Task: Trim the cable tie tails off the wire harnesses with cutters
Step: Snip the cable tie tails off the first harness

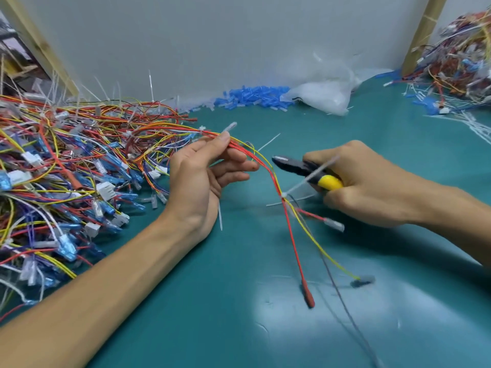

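Nearest to me, the loose ends of the wire harness (265, 166) trail over the smooth teal table (186, 314): a thin red lead ending in a rubbery red sleeve (308, 296), and a yellow one whose tip is too blurred to make out. Higher up, a white plastic cable tie (284, 194) cinches the leads together, and its long stiff tail slants up to the right across the cutters (300, 167). My left hand (202, 176) pinches the harness between thumb and forefinger, the other fingers loosely curled beneath. My right hand (366, 181) is wrapped round the yellow-sleeved handles, hiding most of them; the dark pointed nose aims at the wires, just beside them, and I cannot tell how far the blades are parted. To the left lies a tangled heap of harnesses (66, 168), cut off by the frame edge. Farther back sit small blue plastic pieces (252, 98), a crumpled clear bag (324, 94) and a second tangle (462, 62) at far right.
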Tool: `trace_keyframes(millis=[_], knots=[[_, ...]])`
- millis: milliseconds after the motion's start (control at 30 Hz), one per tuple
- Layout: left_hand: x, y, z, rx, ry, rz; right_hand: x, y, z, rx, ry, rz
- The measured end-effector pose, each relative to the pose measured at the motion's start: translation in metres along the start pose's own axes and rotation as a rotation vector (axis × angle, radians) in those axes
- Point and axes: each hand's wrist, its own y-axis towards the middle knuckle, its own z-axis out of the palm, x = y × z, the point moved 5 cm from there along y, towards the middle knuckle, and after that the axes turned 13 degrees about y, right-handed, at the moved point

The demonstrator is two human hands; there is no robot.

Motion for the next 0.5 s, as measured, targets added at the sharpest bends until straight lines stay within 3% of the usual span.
trace_keyframes(millis=[167, 500], knots=[[-0.001, 0.002, -0.007, -0.102, -0.067, -0.010, -0.002, 0.000, 0.000, 0.087, -0.134, -0.019], [-0.001, 0.002, -0.008, -0.110, -0.052, -0.003, 0.010, -0.001, -0.005, 0.126, -0.195, -0.132]])
